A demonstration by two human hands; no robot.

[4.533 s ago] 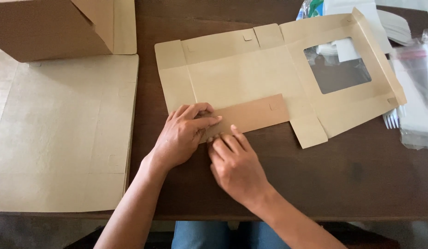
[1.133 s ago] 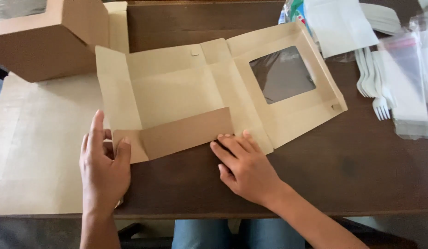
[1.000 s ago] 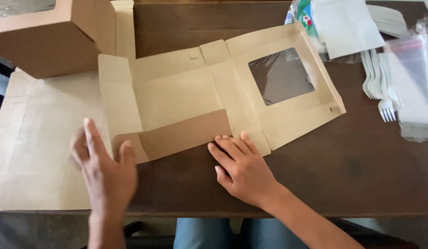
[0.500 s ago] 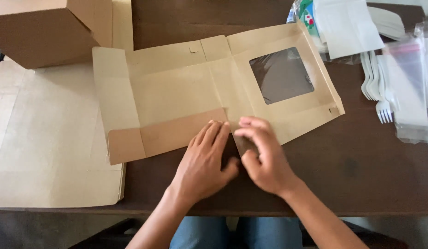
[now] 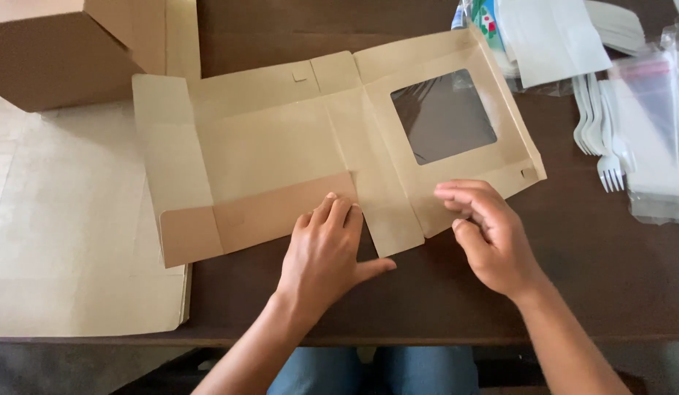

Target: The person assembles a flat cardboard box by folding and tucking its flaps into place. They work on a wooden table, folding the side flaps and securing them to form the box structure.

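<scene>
A flat, unfolded brown cardboard box blank [image 5: 281, 146] lies on the dark wooden table [image 5: 442, 292], with a clear square window [image 5: 443, 115] in its right panel. Its near flap [image 5: 273, 216] is folded over, darker side up. My left hand [image 5: 326, 252] lies flat with its fingertips pressing the right end of that flap. My right hand [image 5: 493, 234] hovers with curled fingers just above the blank's near right edge, holding nothing.
An assembled brown box [image 5: 69, 47] stands at the far left. A stack of flat blanks [image 5: 69, 241] lies under it on the left. White plastic forks [image 5: 599, 135], clear bags [image 5: 657, 139] and white packets [image 5: 551, 36] sit at the right.
My left hand came from the left stack over to the folded flap's right end. My right hand slid right, off the flap, towards the window panel's near edge.
</scene>
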